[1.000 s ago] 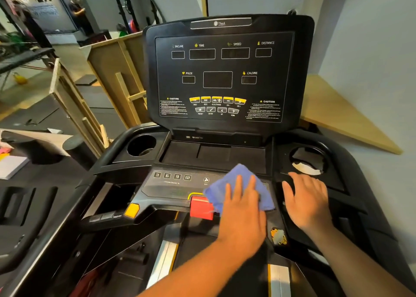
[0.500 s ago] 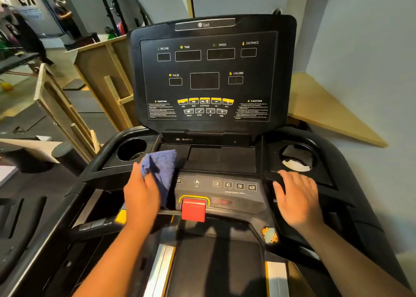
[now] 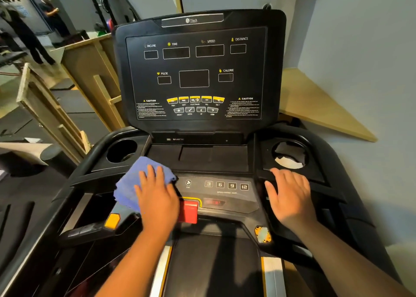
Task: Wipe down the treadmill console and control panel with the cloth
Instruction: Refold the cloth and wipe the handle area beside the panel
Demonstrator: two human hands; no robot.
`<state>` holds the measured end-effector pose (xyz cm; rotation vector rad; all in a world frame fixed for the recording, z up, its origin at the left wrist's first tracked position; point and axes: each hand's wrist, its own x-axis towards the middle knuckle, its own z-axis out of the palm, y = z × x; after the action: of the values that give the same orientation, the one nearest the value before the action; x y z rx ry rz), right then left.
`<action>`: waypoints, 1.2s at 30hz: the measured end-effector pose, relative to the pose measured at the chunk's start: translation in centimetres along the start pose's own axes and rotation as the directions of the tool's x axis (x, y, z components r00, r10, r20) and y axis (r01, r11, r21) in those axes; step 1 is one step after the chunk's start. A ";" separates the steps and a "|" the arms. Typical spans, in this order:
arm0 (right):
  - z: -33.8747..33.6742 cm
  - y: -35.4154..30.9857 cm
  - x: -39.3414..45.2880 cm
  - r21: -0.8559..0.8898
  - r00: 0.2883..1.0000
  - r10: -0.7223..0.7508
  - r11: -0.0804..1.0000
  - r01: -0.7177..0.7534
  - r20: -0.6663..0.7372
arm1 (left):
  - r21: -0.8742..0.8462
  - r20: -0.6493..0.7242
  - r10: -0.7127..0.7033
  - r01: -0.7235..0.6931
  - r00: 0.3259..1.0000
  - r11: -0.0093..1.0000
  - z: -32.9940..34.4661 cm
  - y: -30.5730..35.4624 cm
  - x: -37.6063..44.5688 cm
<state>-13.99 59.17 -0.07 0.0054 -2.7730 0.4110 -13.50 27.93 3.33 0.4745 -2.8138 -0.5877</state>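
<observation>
The black treadmill console (image 3: 198, 71) stands upright ahead with its dark display windows and yellow buttons. Below it lies the grey control panel (image 3: 225, 193) with speed keys and a red stop button (image 3: 188, 211). A blue cloth (image 3: 132, 184) lies on the left half of that panel. My left hand (image 3: 157, 197) presses flat on the cloth with straight fingers, covering its right part. My right hand (image 3: 290, 195) rests flat on the black housing right of the panel, holding nothing.
Cup holders sit at the left (image 3: 121, 150) and right (image 3: 289, 153) of the console tray, the right one with a pale scrap inside. Wooden frames (image 3: 56, 114) lean at the left, a wooden board (image 3: 315, 103) at the right. A person (image 3: 50, 13) stands far left.
My left hand slid the cloth from the panel's right side to its far left, then back a little toward the middle. My right hand stayed on the housing.
</observation>
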 end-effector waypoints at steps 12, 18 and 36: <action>0.9 0.8 -0.3 0.058 0.995 -0.052 0.997 0.057 -0.087 | 0.113 0.301 0.615 -0.668 0.728 0.735 5.7 11.4 -11.2; 1.2 1.7 0.6 0.260 0.988 -0.048 0.962 0.085 -0.147 | -0.391 0.487 0.712 -0.604 0.505 0.695 2.6 10.3 -11.2; -11.8 -8.4 1.6 0.769 0.769 0.003 0.040 -0.638 0.639 | -0.785 0.583 0.215 0.474 0.783 0.399 -8.8 9.2 -1.0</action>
<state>-11.21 54.56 13.49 -0.2957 -2.1350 2.7074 -12.54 33.22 14.91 0.2778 -2.2795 -2.5555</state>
